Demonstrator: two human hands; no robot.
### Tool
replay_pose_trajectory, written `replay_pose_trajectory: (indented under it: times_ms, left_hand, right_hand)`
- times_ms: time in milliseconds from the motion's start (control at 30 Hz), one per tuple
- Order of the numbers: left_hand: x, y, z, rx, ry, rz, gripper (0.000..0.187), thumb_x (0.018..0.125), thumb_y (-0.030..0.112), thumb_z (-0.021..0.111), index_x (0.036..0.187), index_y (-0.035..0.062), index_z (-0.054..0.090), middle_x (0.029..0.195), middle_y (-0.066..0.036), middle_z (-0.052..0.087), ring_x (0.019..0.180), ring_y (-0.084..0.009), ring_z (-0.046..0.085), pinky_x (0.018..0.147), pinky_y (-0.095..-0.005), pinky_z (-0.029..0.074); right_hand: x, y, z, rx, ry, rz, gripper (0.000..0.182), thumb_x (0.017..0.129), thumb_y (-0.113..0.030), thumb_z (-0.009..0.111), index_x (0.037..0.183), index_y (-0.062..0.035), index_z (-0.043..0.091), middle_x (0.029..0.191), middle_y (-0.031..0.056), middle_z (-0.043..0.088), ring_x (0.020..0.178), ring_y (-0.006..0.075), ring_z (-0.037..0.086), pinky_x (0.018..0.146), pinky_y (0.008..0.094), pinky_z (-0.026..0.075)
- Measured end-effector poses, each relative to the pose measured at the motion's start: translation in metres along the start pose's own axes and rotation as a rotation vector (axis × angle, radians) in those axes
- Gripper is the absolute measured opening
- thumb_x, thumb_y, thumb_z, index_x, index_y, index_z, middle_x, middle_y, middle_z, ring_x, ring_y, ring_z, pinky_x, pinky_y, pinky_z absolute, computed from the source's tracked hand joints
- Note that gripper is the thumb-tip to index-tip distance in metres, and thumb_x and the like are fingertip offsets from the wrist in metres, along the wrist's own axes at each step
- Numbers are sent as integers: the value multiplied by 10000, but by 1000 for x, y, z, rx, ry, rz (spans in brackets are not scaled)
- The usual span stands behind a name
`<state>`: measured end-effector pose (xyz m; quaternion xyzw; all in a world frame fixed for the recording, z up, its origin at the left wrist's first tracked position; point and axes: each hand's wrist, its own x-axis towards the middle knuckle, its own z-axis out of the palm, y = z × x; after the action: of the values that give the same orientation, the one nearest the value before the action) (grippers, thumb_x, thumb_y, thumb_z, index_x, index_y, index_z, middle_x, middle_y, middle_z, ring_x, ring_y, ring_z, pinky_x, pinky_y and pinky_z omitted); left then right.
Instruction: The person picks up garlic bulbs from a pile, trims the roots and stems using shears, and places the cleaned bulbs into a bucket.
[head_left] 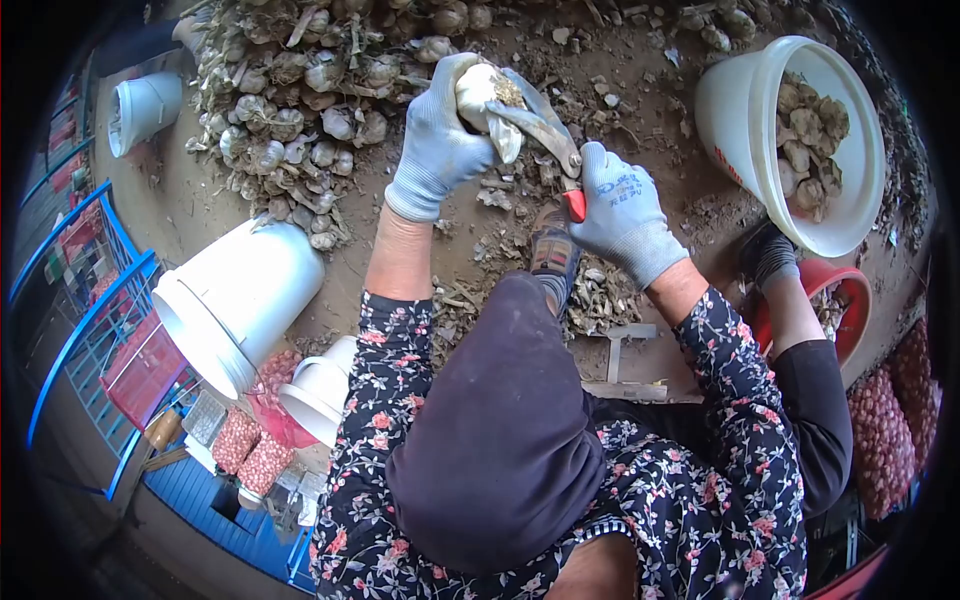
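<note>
My left hand (440, 140), in a light grey work glove, grips a white garlic bulb (478, 92) with its root end turned to the right. In my right hand (622, 210), gloved the same way, is a pair of pruning shears (548, 125) with a red handle. The blades are spread around the bulb's right side, close to the roots. A loose flap of pale skin or a clove hangs below the bulb. My fingers hide most of the shears' handles.
A large heap of garlic (290, 110) lies at upper left. At right stand a white bucket (725, 120) holding garlic and a red basin (853, 310). White buckets (250, 290) stand at left. Net sacks of garlic (880, 430) lie at lower right. Trimmings litter the ground.
</note>
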<state>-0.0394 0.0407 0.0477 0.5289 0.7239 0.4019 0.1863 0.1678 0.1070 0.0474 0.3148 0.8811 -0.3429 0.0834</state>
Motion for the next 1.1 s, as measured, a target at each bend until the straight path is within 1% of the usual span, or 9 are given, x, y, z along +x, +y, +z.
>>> replay_pose_trajectory:
  times_ms: [300, 367, 433, 500, 633, 700, 800, 1033, 1100]
  left_hand:
    - [4, -12, 1, -410, -557, -400, 523, 651, 153, 805, 1101, 40, 564, 994, -6, 607, 900, -73, 558, 796, -225, 462]
    - [4, -12, -3, -430, -797, 24, 479, 750, 276, 729, 1118, 21, 559, 1009, -57, 642, 920, -126, 600, 820, -253, 477]
    - [-12, -12, 3, -1029, -771, -296, 550, 769, 349, 697, 1160, -5, 541, 1030, -73, 645, 943, -138, 605, 857, -273, 475]
    - [-15, -23, 5, -699, -583, -256, 759, 624, 322, 842, 1223, 12, 495, 1097, -57, 630, 1004, -132, 595, 876, -256, 491]
    - [-20, -11, 8, -1033, -436, -606, 801, 610, 172, 854, 1276, 44, 427, 1124, -51, 585, 971, -150, 597, 844, -282, 512]
    - [-20, -5, 18, -754, -319, -304, 722, 658, 6, 775, 1281, 67, 416, 1100, -47, 577, 971, -138, 578, 828, -285, 507]
    - [-24, -4, 19, -621, -320, -461, 845, 602, 116, 843, 1313, 49, 393, 1202, -64, 529, 1077, -154, 535, 946, -299, 449]
    - [-26, 13, 27, -227, -283, -245, 797, 599, 236, 857, 1255, 34, 452, 1140, -59, 559, 1028, -147, 547, 921, -283, 446]
    - [-29, 15, 33, -161, -210, -212, 804, 574, 249, 874, 1233, 28, 469, 1129, -64, 572, 1015, -144, 556, 904, -285, 459]
  right_hand:
    - [-20, 13, 21, 106, -185, 126, 420, 719, -250, 654, 995, -21, 435, 858, 226, 637, 863, 367, 641, 746, 439, 506]
    - [-29, 19, 30, 176, -194, 229, 355, 762, -260, 623, 953, -11, 457, 830, 251, 636, 830, 400, 635, 747, 463, 499]
    - [-37, 44, 41, 285, -27, 348, 304, 805, -274, 584, 906, -7, 481, 814, 262, 633, 813, 417, 630, 742, 487, 491]
    - [-50, 49, 29, 240, -60, 318, 294, 839, -286, 555, 917, -12, 486, 787, 274, 629, 785, 429, 626, 723, 510, 483]
    - [-63, 33, 3, 181, -37, 313, 332, 827, -306, 588, 974, -33, 468, 841, 244, 624, 831, 394, 624, 734, 482, 485]
    - [-59, 25, -2, 176, 13, 261, 365, 816, -324, 609, 996, -42, 465, 868, 225, 620, 853, 376, 623, 743, 469, 483]
    - [-60, 15, 0, -71, 50, 172, 481, 765, -409, 669, 1040, -65, 477, 906, 152, 585, 864, 323, 603, 770, 434, 458]
    - [-46, 12, 4, -162, 38, 178, 505, 751, -415, 688, 1036, -60, 469, 909, 139, 584, 871, 308, 609, 758, 431, 462]
    - [-43, 12, 8, -116, -71, 200, 424, 744, -277, 681, 1028, -64, 449, 939, 171, 566, 916, 325, 588, 786, 434, 454]
